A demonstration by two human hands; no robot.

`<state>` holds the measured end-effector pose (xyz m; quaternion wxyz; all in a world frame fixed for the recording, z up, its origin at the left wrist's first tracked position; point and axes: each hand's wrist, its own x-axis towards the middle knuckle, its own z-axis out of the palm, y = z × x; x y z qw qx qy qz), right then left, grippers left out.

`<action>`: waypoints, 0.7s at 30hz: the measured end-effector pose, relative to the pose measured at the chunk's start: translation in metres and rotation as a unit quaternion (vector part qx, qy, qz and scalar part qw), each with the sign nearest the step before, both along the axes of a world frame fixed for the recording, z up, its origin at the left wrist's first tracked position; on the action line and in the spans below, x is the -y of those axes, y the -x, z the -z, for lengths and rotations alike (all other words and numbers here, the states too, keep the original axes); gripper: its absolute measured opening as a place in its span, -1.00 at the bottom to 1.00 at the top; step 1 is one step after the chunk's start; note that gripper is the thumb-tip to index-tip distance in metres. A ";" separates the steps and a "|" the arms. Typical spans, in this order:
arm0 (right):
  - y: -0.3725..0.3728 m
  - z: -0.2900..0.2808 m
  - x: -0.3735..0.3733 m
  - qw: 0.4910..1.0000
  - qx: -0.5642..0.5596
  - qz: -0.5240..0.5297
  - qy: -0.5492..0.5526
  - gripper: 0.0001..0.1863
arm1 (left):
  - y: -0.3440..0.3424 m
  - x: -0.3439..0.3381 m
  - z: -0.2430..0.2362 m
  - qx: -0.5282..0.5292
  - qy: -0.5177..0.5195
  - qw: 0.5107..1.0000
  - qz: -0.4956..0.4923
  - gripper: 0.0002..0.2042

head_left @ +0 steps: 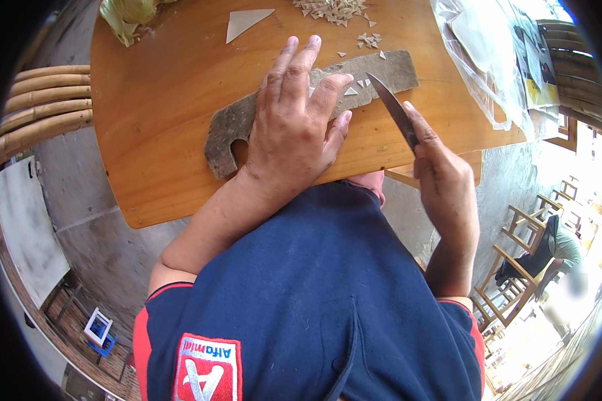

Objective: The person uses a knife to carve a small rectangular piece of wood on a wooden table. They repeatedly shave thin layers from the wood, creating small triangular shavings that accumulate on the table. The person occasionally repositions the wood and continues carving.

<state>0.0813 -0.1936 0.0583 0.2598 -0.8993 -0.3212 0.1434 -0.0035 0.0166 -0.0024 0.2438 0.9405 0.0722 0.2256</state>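
Observation:
A worn, grey-brown wooden board (394,70) with a rounded notch near its left end lies along the table's near side. Across its middle rests my left hand (291,127), fingers spread and stretched out. Something pale shows beside its fingers, mostly hidden by them. A few small cream-white triangular pieces (351,91) lie on the board just right of that hand. My right hand (445,174) is wrapped round the handle of a knife (396,110). The dark blade slants up and left, its tip close to the small pieces at the board's near edge.
On the wooden table (160,134), a heap of cut pieces (331,9) lies at the far side, near a larger cream triangular sheet (246,24). Clear plastic bags (475,60) cover the right edge. Yellow-green wrapping (128,20) sits far left. A person (555,247) bends among chairs at right.

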 end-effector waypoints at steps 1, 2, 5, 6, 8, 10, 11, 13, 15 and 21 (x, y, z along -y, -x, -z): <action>-0.008 -0.001 0.002 0.999 0.028 -0.026 0.012 -0.39 | 0.000 -0.001 0.000 0.004 0.005 1.000 -0.002 -0.69; -0.015 -0.003 0.003 0.997 0.048 -0.049 0.033 -0.37 | 0.001 -0.001 0.000 0.007 0.010 1.000 -0.003 -0.71; -0.035 -0.003 0.006 0.985 0.101 -0.112 0.082 -0.32 | 0.001 -0.002 0.000 0.008 0.005 1.000 -0.002 -0.74; -0.041 -0.003 0.007 0.981 0.115 -0.130 0.092 -0.28 | 0.001 -0.002 0.000 0.007 0.013 1.000 -0.003 -0.75; -0.056 -0.003 0.008 0.971 0.135 -0.163 0.107 -0.24 | 0.000 -0.002 0.002 0.007 0.029 1.000 -0.003 -0.75; -0.071 -0.003 0.006 0.963 0.148 -0.196 0.111 -0.24 | 0.000 -0.002 0.002 0.011 0.028 1.000 -0.004 -0.78; -0.077 -0.003 0.002 0.959 0.168 -0.200 0.111 -0.24 | 0.000 -0.002 0.002 0.012 0.028 1.000 -0.004 -0.79; -0.089 -0.004 -0.004 0.951 0.205 -0.202 0.113 -0.25 | -0.001 -0.002 0.000 0.011 0.031 0.999 -0.002 -0.81; -0.101 0.003 -0.006 0.949 0.229 -0.208 0.061 -0.25 | -0.001 -0.002 0.000 0.012 0.036 0.999 0.000 -0.82; -0.079 -0.003 -0.007 0.978 0.102 -0.180 0.020 -0.27 | 0.001 -0.005 -0.001 0.038 0.066 0.997 0.003 -0.83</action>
